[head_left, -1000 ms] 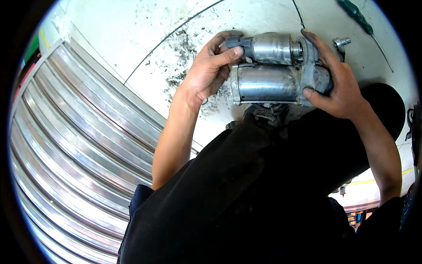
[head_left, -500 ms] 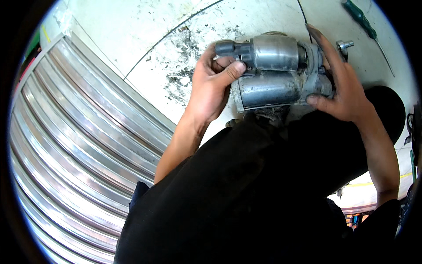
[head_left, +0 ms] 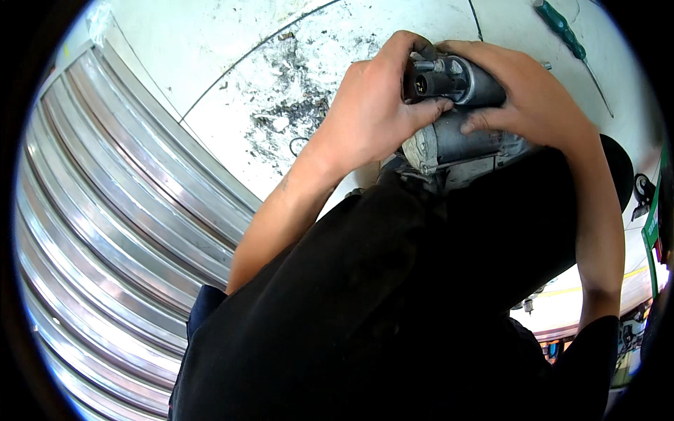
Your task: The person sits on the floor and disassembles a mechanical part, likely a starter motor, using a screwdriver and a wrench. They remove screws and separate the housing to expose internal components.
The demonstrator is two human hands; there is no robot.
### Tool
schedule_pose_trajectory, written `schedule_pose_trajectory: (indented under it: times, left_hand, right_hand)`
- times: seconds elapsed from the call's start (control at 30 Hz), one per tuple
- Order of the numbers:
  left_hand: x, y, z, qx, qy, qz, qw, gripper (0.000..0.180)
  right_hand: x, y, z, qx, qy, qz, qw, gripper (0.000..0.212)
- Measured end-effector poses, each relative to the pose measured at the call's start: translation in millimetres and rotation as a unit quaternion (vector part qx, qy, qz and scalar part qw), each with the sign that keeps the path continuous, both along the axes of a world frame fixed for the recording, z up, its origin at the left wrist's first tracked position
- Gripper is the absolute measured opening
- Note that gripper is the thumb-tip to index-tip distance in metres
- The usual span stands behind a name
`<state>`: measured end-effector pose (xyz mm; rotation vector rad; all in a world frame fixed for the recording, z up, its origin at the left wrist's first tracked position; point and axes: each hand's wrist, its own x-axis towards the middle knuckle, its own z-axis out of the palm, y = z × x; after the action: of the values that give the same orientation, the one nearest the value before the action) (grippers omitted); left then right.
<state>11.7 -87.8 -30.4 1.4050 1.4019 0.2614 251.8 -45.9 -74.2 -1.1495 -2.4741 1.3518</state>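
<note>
The fingers of the left hand (head_left: 375, 105) are bent around the connector end of a starter motor (head_left: 460, 144), thumb below and forefinger above. The right hand (head_left: 523, 95) grips the motor's upper cylinder, the solenoid (head_left: 484, 85), its thumb along the lower side. The unit is at upper centre-right of the frame, its round end plate facing lower left; what supports it underneath cannot be told. The black connector socket (head_left: 428, 85) opens toward the left, pale contacts inside.

Edges and room: the wearer's dark clothing (head_left: 393, 295) borders the motor below. The widest stretch of pale floor (head_left: 210, 28) spans the upper left and top centre, crossed by dark joint lines. The frame of a ribbed metal panel (head_left: 133, 196) bounds it at left.

Markings: a green board (head_left: 651, 231) at the right rim bears pale marks, too small to read.

Surroundings: dark debris (head_left: 309, 112) litters the floor beside the left wrist, near a small dark ring (head_left: 298, 146). A green-handled screwdriver (head_left: 565, 31) lies at upper right, apart from the right hand.
</note>
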Motion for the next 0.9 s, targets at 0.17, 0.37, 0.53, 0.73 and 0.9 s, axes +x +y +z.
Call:
schedule_pose_trajectory:
  times: [0.17, 0.37, 0.53, 0.73, 0.9]
  left_hand:
    - [-1, 2, 2, -0.042, 0.039, 0.020, 0.998, 0.055]
    - [-7, 7, 0, -0.161, 0.023, 0.086, 0.983, 0.052]
    - [-1, 2, -3, -0.203, -0.085, 0.167, 0.961, 0.046]
    - [0, 12, -4, -0.106, 0.023, 0.080, 0.991, 0.044]
    - [6, 18, 0, -0.062, 0.043, 0.041, 0.996, 0.047]
  right_hand:
    - [-12, 19, -17, -0.103, 0.051, 0.024, 0.993, 0.068]
    - [-6, 11, -29, -0.126, 0.062, 0.028, 0.990, 0.074]
    - [-4, 11, -35, -0.121, 0.075, 0.020, 0.990, 0.072]
    - [-3, 8, -42, -0.127, 0.090, 0.001, 0.988, 0.069]
    - [-3, 10, -40, -0.123, 0.103, 0.015, 0.987, 0.070]
